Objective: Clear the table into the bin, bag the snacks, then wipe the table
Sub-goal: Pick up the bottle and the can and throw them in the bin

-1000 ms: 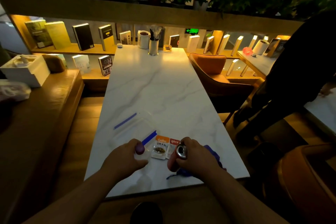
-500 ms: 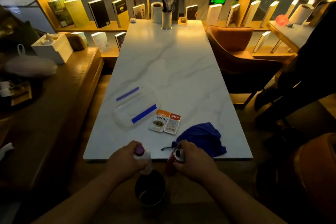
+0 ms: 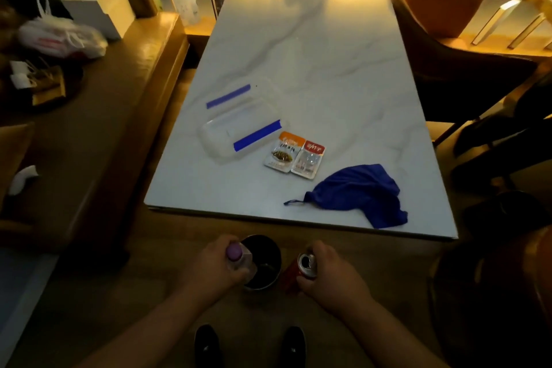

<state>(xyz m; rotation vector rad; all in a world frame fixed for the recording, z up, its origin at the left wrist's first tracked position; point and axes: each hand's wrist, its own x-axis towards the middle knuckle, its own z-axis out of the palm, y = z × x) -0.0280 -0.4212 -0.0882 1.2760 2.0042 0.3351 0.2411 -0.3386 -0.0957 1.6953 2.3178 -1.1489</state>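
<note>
Bin [image 3: 268,248] sits between hands: left [image 3: 216,267] grips bottle [image 3: 239,257], right [image 3: 331,270] grips can [image 3: 300,272].

A single head-worn, wide-angle view looks steeply down and forward from above the person's forearms. Both hands sit near the lens, low in the frame; the left hand [image 3: 218,266] and right hand [image 3: 331,273] flank a dark bin [image 3: 263,263]. Beyond the fingertips, the white table [image 3: 313,69] stretches away toward bookshelves. Shoes appear below the wrists.
</note>
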